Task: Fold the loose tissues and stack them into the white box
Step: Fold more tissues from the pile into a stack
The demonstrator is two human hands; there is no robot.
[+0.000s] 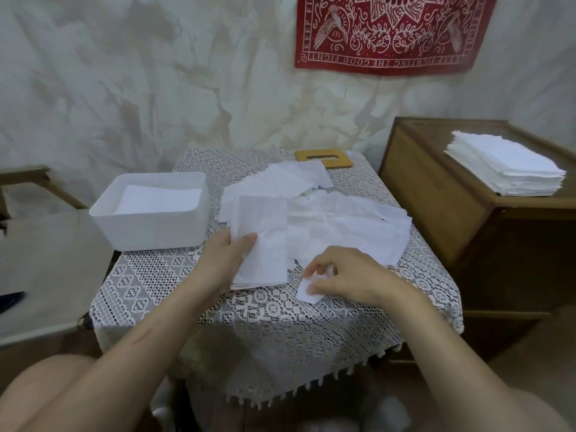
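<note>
My left hand [229,258] grips a folded white tissue [265,238] by its left edge, thumb on top, just above the lace-covered table [274,310]. My right hand [346,275] pinches the corner of another tissue [307,293] near the table's front. Behind both hands several loose tissues [343,219] lie in a rumpled heap across the table's middle. The white box [152,219] stands at the table's left corner, left of my left hand, with flat white tissue inside it.
A wooden lid with a slot [324,158] lies at the table's back edge. A wooden cabinet [442,194] stands to the right, bearing a tall stack of white tissues [511,169]. A chair [46,244] is at the left.
</note>
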